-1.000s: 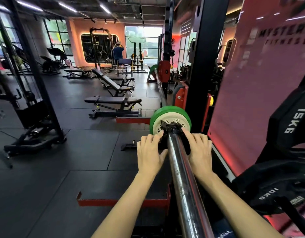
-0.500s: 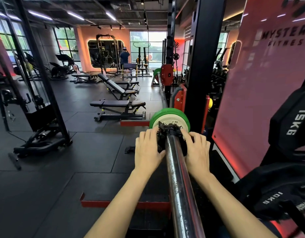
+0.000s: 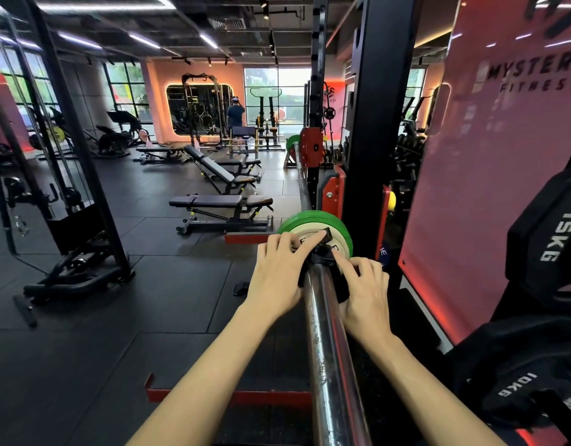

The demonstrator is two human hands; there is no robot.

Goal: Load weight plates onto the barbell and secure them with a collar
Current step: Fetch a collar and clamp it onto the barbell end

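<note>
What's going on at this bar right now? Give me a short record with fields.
place: gym floor
barbell: steel sleeve pointing away from the camera
green plate: on the sleeve, with a white plate in front of it
collar: black, on the sleeve against the plates
left hand: grips the collar, fingers at its raised lever
right hand: grips the collar's other side

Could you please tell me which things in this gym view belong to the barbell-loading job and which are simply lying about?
Job in hand: barbell, green plate, black collar, left hand, right hand.

Lying about: flat bench, incline bench, 15KG plate, 10KG plate.
</note>
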